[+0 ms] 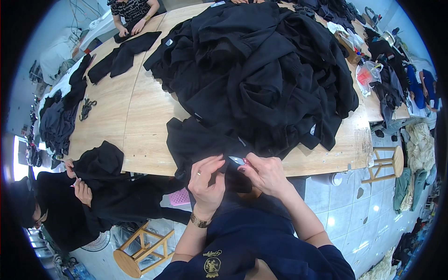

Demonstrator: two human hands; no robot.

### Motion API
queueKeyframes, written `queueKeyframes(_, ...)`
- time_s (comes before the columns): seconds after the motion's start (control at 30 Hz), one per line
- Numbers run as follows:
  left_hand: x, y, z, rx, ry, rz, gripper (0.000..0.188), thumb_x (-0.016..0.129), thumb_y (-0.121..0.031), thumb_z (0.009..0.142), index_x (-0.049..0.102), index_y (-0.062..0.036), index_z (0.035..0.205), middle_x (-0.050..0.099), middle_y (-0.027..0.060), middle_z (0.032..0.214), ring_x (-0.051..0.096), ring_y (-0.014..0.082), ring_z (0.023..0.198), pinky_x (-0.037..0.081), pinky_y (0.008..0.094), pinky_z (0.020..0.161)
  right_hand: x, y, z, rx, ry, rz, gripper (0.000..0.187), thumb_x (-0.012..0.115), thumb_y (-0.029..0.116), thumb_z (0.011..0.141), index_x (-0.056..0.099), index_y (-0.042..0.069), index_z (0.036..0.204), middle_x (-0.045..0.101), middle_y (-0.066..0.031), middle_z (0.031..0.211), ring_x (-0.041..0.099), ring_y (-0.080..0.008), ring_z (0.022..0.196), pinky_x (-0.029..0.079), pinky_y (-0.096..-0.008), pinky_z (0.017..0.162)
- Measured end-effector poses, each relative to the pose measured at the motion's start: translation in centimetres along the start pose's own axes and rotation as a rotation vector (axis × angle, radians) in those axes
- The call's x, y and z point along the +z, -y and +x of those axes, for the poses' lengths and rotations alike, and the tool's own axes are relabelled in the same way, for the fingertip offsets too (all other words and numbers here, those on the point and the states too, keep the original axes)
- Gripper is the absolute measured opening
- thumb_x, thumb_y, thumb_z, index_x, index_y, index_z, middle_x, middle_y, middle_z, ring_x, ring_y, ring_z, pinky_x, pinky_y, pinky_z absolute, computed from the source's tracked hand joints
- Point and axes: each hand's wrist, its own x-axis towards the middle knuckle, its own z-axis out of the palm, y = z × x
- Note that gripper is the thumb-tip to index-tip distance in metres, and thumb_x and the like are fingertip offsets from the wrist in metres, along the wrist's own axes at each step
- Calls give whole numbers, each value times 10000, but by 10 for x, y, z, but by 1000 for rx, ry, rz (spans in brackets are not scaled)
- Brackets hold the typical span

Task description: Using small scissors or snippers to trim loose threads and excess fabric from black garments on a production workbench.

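In my right hand (268, 175) is a pair of thread snips (237, 161) with bright pointed blades and reddish handles. The blades point left, toward my left fingertips. My left hand (206, 181), with a ring and a wide bracelet, is curled at a black garment (189, 140), and dark cloth shows between its thumb and fingers. This garment lies at the table's near edge, and part of it hangs down in front of me. Just beyond it rises a large heap of black garments (261, 70); a few small pale labels show on it.
A wooden table (147, 126) carries the heap. Co-workers handle black cloth at the left (100, 182) and far left (133, 28). Black scissors (87, 108) lie on the left tabletop. Wooden stools stand lower left (140, 252) and right (389, 163). A clear plastic bag (369, 73) lies at right.
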Motion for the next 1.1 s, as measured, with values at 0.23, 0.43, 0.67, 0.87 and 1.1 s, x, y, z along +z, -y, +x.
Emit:
queueKeyframes(0.23,3,1,1,-270,-66,-111,228,716,20,736,602,-3,932,549,-15,713,446,24,588,337,168,525,8,-8,1,251,-66,337,279,550,312,892,508,52,798,546,-127,547,584,-317,536,417,-375,466)
queueKeyframes(0.43,2,14,14,-405,-129,-155,258,742,-35,740,587,6,942,504,-25,644,407,19,548,335,171,480,16,-8,-10,418,94,391,471,728,348,745,401,19,831,495,-93,616,530,-189,566,415,-319,538)
queueKeyframes(0.67,3,40,20,-175,-219,177,212,731,-89,768,567,-20,883,492,6,652,407,49,533,313,191,468,31,-9,-24,520,-15,870,213,635,42,807,428,45,861,466,19,720,418,-37,595,370,-216,536)
queueKeyframes(0.87,-42,7,-5,-822,422,-366,542,456,-382,945,607,25,620,504,36,451,495,93,408,354,214,402,22,5,-15,351,-258,874,233,616,-18,823,401,73,828,481,21,741,414,-14,632,355,-168,565)
queueKeyframes(1.1,-26,15,-35,-1332,419,-1336,771,264,-654,891,603,24,1033,667,118,906,651,180,744,433,198,486,19,22,-12,285,-360,1150,306,598,-64,817,337,96,829,516,-26,829,470,-41,710,388,-180,637)
